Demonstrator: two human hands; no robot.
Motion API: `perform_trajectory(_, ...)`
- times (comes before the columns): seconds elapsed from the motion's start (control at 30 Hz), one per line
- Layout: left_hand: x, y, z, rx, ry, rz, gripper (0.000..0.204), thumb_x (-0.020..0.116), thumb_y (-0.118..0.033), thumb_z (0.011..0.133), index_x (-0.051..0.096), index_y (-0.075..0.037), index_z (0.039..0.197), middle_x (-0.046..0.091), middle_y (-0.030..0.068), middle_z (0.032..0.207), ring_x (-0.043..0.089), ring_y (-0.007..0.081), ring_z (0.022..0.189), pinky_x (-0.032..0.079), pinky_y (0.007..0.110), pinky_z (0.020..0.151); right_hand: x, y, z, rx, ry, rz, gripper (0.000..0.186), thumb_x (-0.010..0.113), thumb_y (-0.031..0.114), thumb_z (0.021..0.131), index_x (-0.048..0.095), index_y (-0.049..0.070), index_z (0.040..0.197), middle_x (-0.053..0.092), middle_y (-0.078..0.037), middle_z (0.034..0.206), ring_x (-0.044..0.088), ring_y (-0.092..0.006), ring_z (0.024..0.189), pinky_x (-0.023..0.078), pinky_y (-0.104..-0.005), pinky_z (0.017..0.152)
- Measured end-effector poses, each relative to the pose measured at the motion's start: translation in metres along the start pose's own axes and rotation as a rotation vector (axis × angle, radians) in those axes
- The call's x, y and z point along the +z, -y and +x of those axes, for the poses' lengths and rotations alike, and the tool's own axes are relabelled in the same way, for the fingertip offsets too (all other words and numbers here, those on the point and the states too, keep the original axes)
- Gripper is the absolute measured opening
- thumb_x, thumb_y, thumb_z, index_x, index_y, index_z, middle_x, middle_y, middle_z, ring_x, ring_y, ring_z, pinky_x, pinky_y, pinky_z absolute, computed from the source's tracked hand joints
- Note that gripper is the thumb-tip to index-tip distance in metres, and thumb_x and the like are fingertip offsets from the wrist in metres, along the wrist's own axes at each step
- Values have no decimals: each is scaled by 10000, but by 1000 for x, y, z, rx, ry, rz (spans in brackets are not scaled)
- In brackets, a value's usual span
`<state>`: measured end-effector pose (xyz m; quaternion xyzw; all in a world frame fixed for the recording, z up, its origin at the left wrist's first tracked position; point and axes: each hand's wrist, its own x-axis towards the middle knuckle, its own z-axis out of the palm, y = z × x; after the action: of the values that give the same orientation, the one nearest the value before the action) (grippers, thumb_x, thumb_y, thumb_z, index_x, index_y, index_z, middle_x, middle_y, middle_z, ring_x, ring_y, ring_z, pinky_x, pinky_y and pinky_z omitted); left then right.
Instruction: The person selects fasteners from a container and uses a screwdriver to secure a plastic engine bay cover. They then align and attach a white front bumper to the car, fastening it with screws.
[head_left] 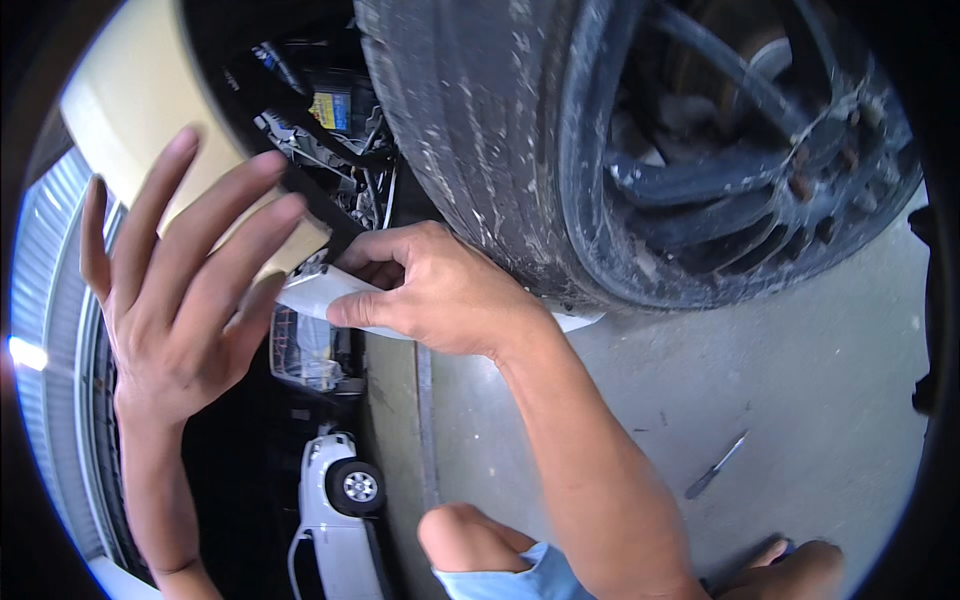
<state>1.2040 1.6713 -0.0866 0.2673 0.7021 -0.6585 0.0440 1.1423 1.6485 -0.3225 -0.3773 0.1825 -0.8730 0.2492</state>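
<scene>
My right hand point(445, 290) is closed on the edge of a white car body panel point(312, 292), thumb on the outer face and fingers curled behind it. The panel runs behind my hand toward the tyre point(480, 130), low beside it. Its near end meets the lower edge of a cream-coloured body panel point(130, 80), where a dark gap shows. My left hand point(185, 310) is raised in front of the cream panel, fingers spread, holding nothing. Whether its fingertips touch the panel I cannot tell.
A dark, scuffed alloy wheel point(690, 200) fills the upper right. Wiring and engine parts point(335, 120) show behind the tyre. On the grey floor point(560, 420) lies what looks like a screwdriver point(717, 466). A white vehicle point(335, 530) stands farther off, and my bent knee point(470, 540) is below.
</scene>
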Motion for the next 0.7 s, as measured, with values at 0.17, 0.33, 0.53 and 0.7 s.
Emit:
perform_trajectory(0.17,8,-7,37,33,169,-4,707,836,-508,476,717,-177,1089,675,-32,1185,469,285,1421,236,582,1221,-5,-4,-3,59,31,2,363,800,286,850,754,0,1069,748,-140,897,682,-213,838,521,-356,805)
perform_trajectory(0.33,9,-12,40,5,224,37,784,883,-368,328,696,-156,1059,665,-11,1150,509,320,1335,378,558,1044,-14,3,-3,182,114,-58,348,781,333,852,762,40,1039,712,-146,821,661,-241,759,511,-379,738)
perform_trajectory(0.53,13,-5,31,41,166,41,710,863,-404,420,681,-142,1056,653,30,1117,543,323,1276,299,599,1146,-14,8,-4,184,107,-30,404,772,376,866,754,10,1036,715,-133,805,659,-212,745,508,-379,708)
perform_trajectory(0.7,28,-13,-4,-20,-167,-21,468,804,-494,726,740,-166,1053,664,36,1186,589,273,1191,361,515,1144,-8,5,0,164,108,18,329,756,285,908,748,-7,1058,751,-149,877,681,-206,795,528,-357,754)
